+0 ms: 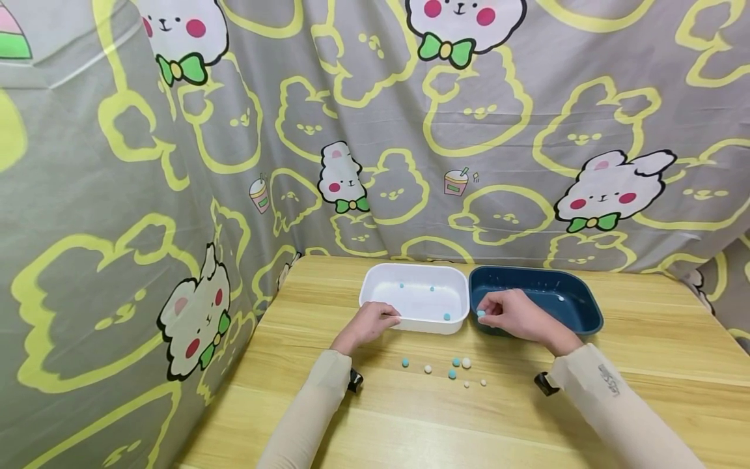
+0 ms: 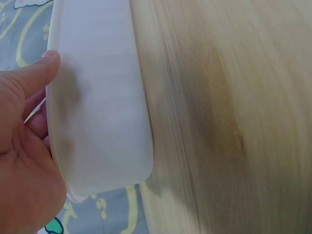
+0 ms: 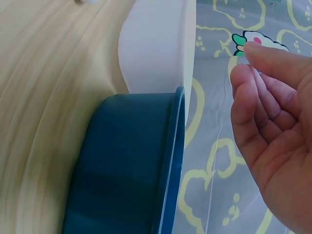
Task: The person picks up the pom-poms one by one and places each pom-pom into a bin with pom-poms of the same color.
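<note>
My left hand [image 1: 370, 321] holds the near rim of a white plastic tub [image 1: 424, 326] at its left end. In the left wrist view the thumb [image 2: 43, 73] lies on the tub's outer wall and the other fingers go behind the rim. Over the near left corner of a dark blue tub [image 1: 593, 320], my right hand [image 1: 515, 314] pinches a small light blue ball [image 1: 481, 313] between thumb and fingertips. Two tiny blue balls and a larger blue ball [image 1: 446, 316] lie inside the white tub. One small white ball [image 1: 561, 298] is inside the dark blue tub.
Several loose blue and white balls lie on the wooden table [image 1: 398, 423] in front of the tubs, among them a larger white ball [image 1: 466, 363]. The two tubs stand side by side. A patterned grey curtain [image 1: 410, 195] hangs behind and at the left.
</note>
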Motion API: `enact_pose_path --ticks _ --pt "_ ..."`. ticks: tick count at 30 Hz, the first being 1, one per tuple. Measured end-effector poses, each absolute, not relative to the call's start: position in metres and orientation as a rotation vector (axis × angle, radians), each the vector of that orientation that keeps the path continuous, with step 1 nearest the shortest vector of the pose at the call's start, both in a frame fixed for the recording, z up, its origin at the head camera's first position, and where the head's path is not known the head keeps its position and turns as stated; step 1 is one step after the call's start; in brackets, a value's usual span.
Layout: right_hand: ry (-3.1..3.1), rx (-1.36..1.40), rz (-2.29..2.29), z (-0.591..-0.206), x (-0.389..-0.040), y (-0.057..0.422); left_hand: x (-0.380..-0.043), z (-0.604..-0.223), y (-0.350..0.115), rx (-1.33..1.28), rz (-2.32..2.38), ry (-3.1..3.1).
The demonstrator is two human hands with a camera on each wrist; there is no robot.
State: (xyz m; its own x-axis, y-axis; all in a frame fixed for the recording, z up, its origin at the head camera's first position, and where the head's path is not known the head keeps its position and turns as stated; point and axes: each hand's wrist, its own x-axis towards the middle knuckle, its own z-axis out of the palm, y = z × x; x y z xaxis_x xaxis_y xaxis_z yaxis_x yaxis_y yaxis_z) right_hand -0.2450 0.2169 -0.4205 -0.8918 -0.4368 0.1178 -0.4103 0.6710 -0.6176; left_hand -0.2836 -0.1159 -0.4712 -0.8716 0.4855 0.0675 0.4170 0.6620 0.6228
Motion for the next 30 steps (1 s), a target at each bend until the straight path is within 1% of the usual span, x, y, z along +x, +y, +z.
enact_pose_path --ticks 23,30 --pt "2.823 -0.691 -1.054 -0.421 -0.262 0.2 -0.281 -0.47 -0.116 0.76 1.021 2.759" --pt "2.82 -0.754 -1.05 -0.421 -0.265 0.197 -0.282 -0.47 -0.116 0.776 1.017 2.761"
